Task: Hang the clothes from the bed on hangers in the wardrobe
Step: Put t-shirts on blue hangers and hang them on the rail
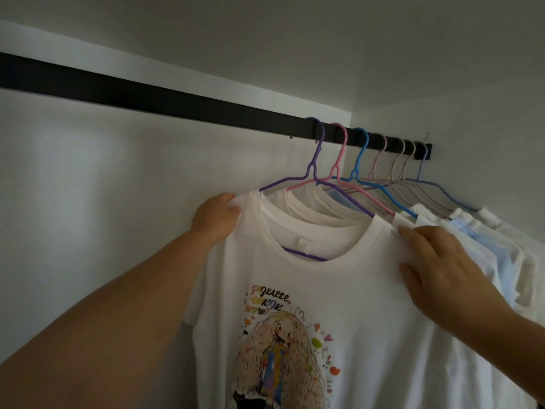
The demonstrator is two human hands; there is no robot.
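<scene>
A white T-shirt point(339, 290) with a cartoon girl print hangs on a purple hanger point(312, 169), which is hooked over the black wardrobe rail point(147, 95). My left hand point(215, 216) grips the shirt's left shoulder, fingers curled round the fabric. My right hand point(439, 273) lies on the right shoulder with its fingers spread fairly straight, thumb on the front of the shirt.
Behind the printed shirt hang several more white and pale blue garments point(483, 246) on pink point(339, 160), blue point(361, 160) and pale hangers, packed toward the rail's right end. The wardrobe's white back wall point(103, 187) is to the left, the right wall close by.
</scene>
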